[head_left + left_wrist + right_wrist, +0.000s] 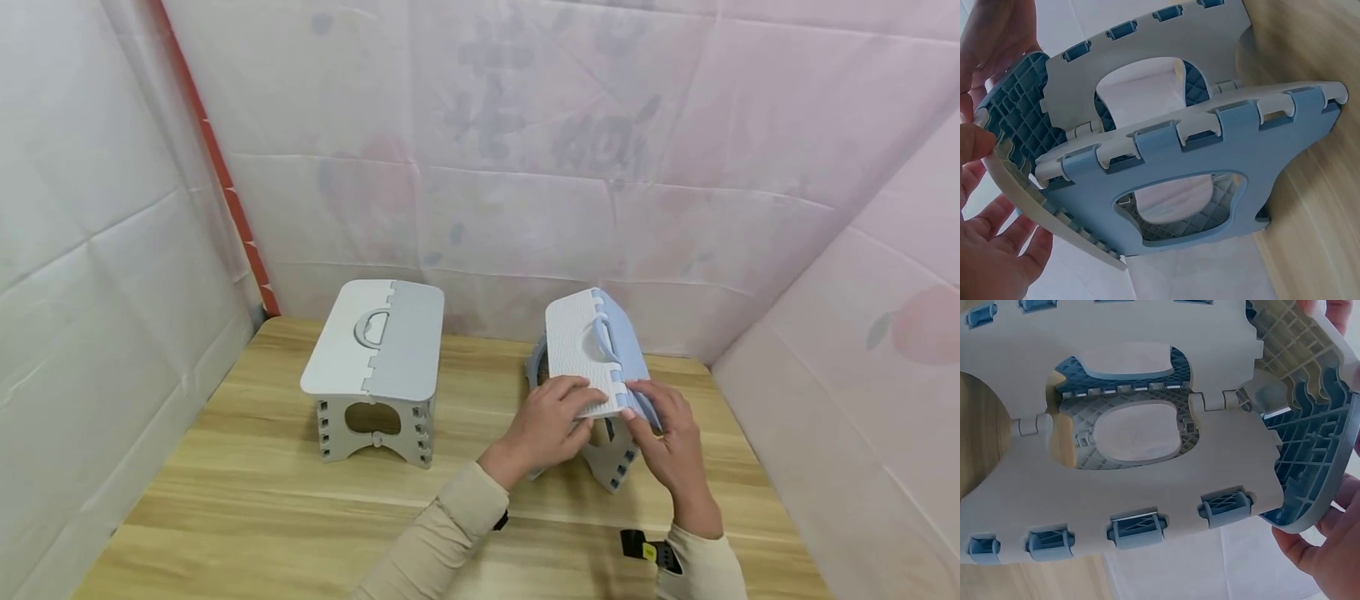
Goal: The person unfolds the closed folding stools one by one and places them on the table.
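Note:
A blue and white folding stool (585, 358) stands partly folded on the wooden table, its two seat halves bent along the hinge like a low roof. My left hand (551, 425) grips the near edge of the white half, fingers on top and thumb under the rim. My right hand (671, 442) pinches the near corner of the blue half (630, 337), close to the hinge. In the left wrist view the blue leg panel (1210, 156) angles in beneath the seat. The right wrist view shows the white leg panel (1135, 494) bent at its middle hinges, and the ribbed underside (1310, 444) of the seat.
To the left stands a white and grey folding stool (375, 337), fully unfolded with a flat top. Both stools are on the wood-grain table (262, 500). Pale printed sheets (510, 208) hang behind and on both sides. A black strap (648, 550) is at my right wrist.

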`<state>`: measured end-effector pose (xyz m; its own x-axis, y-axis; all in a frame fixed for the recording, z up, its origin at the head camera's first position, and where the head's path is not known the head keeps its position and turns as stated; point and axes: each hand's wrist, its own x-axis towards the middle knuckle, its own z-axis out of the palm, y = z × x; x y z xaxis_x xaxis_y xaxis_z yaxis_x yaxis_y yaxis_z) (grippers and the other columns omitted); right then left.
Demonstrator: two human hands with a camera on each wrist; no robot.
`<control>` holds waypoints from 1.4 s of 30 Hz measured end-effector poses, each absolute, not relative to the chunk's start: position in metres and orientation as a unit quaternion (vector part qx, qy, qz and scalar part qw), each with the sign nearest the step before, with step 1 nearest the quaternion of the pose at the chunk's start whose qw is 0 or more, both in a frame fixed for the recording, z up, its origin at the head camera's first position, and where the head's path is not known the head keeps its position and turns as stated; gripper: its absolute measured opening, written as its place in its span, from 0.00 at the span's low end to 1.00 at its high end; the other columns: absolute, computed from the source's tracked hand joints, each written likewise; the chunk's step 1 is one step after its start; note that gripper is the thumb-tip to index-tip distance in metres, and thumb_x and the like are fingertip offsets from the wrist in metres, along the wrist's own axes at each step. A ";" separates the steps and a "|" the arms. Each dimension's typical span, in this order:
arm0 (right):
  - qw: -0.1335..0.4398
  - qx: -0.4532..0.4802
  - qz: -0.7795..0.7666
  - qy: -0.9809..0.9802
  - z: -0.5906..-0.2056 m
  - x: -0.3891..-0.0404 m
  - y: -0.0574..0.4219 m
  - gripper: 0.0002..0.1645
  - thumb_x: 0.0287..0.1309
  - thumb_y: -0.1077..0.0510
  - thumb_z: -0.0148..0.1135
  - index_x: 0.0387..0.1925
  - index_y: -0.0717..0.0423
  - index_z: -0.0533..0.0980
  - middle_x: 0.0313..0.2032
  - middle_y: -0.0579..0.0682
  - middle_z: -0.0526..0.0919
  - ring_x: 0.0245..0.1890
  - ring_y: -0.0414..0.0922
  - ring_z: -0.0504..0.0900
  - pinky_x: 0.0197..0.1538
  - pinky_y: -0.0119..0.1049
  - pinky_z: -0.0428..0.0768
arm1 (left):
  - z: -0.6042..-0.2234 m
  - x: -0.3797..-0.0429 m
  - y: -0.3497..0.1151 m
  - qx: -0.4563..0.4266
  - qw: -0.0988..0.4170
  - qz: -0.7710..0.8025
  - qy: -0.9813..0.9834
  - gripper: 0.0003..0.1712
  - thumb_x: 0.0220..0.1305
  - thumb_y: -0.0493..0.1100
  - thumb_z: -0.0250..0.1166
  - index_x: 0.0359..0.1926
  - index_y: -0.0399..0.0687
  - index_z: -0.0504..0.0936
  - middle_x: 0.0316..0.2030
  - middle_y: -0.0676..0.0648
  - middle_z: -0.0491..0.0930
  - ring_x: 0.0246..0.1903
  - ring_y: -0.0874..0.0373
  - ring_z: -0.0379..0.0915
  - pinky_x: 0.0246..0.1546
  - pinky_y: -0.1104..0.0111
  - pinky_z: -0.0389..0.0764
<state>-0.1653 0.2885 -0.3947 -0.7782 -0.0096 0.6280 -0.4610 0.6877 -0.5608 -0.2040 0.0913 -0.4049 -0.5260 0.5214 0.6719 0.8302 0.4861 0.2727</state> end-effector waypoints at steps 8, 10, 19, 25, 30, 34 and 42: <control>0.290 0.137 0.350 -0.881 -0.393 -0.163 0.289 0.23 0.46 0.67 0.66 0.48 0.58 0.77 0.49 0.60 0.74 0.48 0.54 0.68 0.39 0.46 0.64 | -0.402 -0.204 0.089 -0.415 0.254 -0.286 -0.825 0.17 0.59 0.43 0.60 0.50 0.54 0.79 0.51 0.48 0.73 0.52 0.57 0.68 0.54 0.69 0.67; 0.290 0.141 0.345 -0.881 -0.392 -0.163 0.289 0.23 0.45 0.67 0.67 0.48 0.58 0.77 0.48 0.60 0.74 0.48 0.54 0.68 0.38 0.46 0.64 | -0.402 -0.204 0.089 -0.417 0.252 -0.283 -0.826 0.17 0.59 0.43 0.60 0.50 0.54 0.79 0.51 0.48 0.73 0.52 0.57 0.68 0.54 0.69 0.67; 0.299 0.165 0.334 -0.879 -0.393 -0.165 0.290 0.24 0.40 0.66 0.69 0.45 0.59 0.78 0.46 0.62 0.74 0.45 0.56 0.68 0.37 0.47 0.62 | -0.401 -0.204 0.087 -0.424 0.253 -0.271 -0.826 0.16 0.59 0.43 0.60 0.50 0.55 0.79 0.50 0.48 0.73 0.51 0.57 0.68 0.52 0.67 0.69; 0.306 0.181 0.326 -0.876 -0.395 -0.168 0.293 0.24 0.38 0.65 0.70 0.44 0.60 0.78 0.45 0.63 0.74 0.45 0.56 0.68 0.38 0.47 0.62 | -0.401 -0.203 0.086 -0.425 0.253 -0.264 -0.828 0.16 0.59 0.43 0.59 0.50 0.56 0.79 0.50 0.48 0.73 0.50 0.57 0.69 0.49 0.66 0.71; 0.317 0.197 0.317 -0.872 -0.394 -0.168 0.293 0.24 0.36 0.64 0.71 0.43 0.61 0.78 0.44 0.62 0.75 0.44 0.58 0.69 0.39 0.48 0.62 | -0.400 -0.203 0.086 -0.422 0.259 -0.253 -0.831 0.16 0.59 0.44 0.59 0.49 0.56 0.80 0.49 0.49 0.74 0.50 0.58 0.69 0.48 0.67 0.71; 0.328 0.212 0.307 -0.868 -0.393 -0.168 0.293 0.24 0.35 0.63 0.71 0.42 0.61 0.79 0.43 0.61 0.76 0.43 0.57 0.70 0.39 0.48 0.62 | -0.399 -0.203 0.086 -0.421 0.263 -0.247 -0.832 0.16 0.58 0.43 0.59 0.49 0.57 0.80 0.49 0.49 0.74 0.49 0.58 0.69 0.47 0.67 0.71; 0.346 0.233 0.295 -0.859 -0.394 -0.170 0.292 0.23 0.39 0.55 0.70 0.41 0.59 0.80 0.43 0.61 0.77 0.41 0.59 0.71 0.38 0.49 0.62 | -0.398 -0.202 0.086 -0.413 0.267 -0.218 -0.843 0.16 0.58 0.44 0.58 0.48 0.59 0.79 0.49 0.51 0.74 0.50 0.58 0.69 0.43 0.67 0.72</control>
